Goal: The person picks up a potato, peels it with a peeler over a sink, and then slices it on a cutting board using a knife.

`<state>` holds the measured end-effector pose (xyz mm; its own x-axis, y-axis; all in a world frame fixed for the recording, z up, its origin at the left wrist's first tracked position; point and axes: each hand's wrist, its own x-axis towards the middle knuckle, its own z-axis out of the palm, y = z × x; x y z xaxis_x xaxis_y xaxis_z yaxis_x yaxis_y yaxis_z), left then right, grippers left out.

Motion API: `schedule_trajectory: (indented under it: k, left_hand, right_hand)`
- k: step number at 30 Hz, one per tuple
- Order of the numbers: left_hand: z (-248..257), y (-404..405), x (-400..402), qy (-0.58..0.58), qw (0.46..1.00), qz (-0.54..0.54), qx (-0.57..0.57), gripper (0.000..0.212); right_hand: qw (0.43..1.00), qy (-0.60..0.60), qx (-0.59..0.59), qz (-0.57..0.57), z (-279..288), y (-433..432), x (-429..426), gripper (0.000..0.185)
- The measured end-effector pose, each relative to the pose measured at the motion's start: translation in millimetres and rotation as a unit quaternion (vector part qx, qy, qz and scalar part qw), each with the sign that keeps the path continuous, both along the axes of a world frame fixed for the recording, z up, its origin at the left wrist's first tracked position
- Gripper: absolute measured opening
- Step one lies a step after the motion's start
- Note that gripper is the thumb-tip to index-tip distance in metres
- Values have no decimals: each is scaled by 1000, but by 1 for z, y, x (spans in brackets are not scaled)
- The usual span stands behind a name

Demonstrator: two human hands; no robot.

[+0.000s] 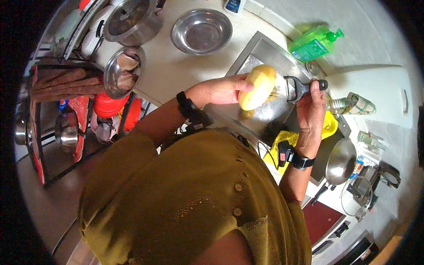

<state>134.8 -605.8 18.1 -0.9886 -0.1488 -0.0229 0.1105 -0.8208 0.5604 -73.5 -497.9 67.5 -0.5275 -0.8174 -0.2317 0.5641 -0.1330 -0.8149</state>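
Note:
Over a stainless steel sink (225, 114), my left hand (228, 88) holds a large peeled potato (260, 86), pale yellow with a browner upper end. My right hand (313, 106) grips the handle of a black Y-shaped peeler (299, 88). The peeler's blade faces the potato, a small gap away from it. Peel scraps (273, 94) lie in the sink behind the potato. Below the potato's lower end shows a small brownish round piece (247, 114), partly hidden; I cannot tell what it is.
A steel bowl (202, 31) and a large pot (140, 28) stand on the counter; another bowl (109, 74) with brown pieces sits at its left edge. A green pump bottle (313, 44) stands behind the sink. A yellow cloth (285, 137) and a frying pan (341, 162) are at the right.

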Motion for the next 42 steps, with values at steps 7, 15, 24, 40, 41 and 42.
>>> schedule_trajectory:
  k: [7,15,24,40,41,42]
  left_hand:
    - [0,14,-14,10,998,40,-43,67]
    - [0,15,-10,-43,999,-14,-19,67]
    - [4,19,-14,-75,982,9,-172,60]
    - [14,7,0,-89,979,0,-181,78]
    - [15,8,-1,-93,981,-2,-170,78]
    - [19,12,-5,-82,977,44,-192,78]
  right_hand:
    - [999,-16,-9,41,5,-8,12,18]
    - [999,-16,-2,48,11,-13,17,12]
    - [990,104,56,73,24,-13,37,10]
    - [993,18,71,-97,-50,16,-20,19]
    - [998,24,33,-55,-27,11,-5,17]
    - [997,47,27,-58,-8,8,9,16]
